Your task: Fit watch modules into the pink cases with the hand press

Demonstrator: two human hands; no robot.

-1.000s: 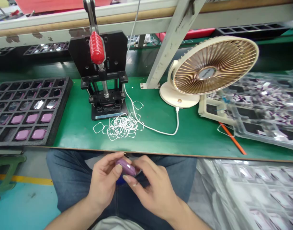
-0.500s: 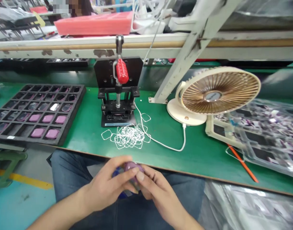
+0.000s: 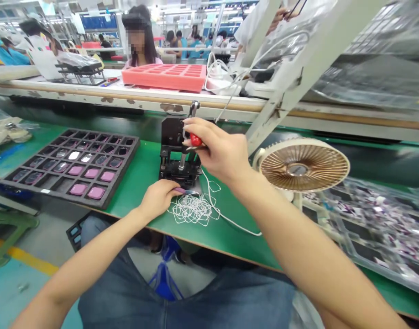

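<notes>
The person sits at the green-topped workbench (image 3: 141,183) with both arms stretched forward to the small black hand-lever press (image 3: 175,151). The right hand (image 3: 218,153) is curled shut around the red ribbed plastic handle (image 3: 195,140) of the press lever, fingers wrapped over the top, a grip that suits pulling the lever. The left hand (image 3: 158,197) lies low on the bench at the foot of the press, its fingertips pinching a small flat purple oval piece (image 3: 180,190) right at the front edge of the press base; it appears to be held level there so that it lines up with the slot under the ram. Just beside that hand lies a loose tangle of thin white wire-like rings (image 3: 192,209), kept close, within easy reach. To the left sits a black foam tray with square pockets (image 3: 127,157), some holding similar purple pieces, others shiny ones. To the right stands a cream desk fan with a bronze grille (image 3: 303,165), tilted upward, its white cable (image 3: 230,219) trailing across the bench past the rings.
</notes>
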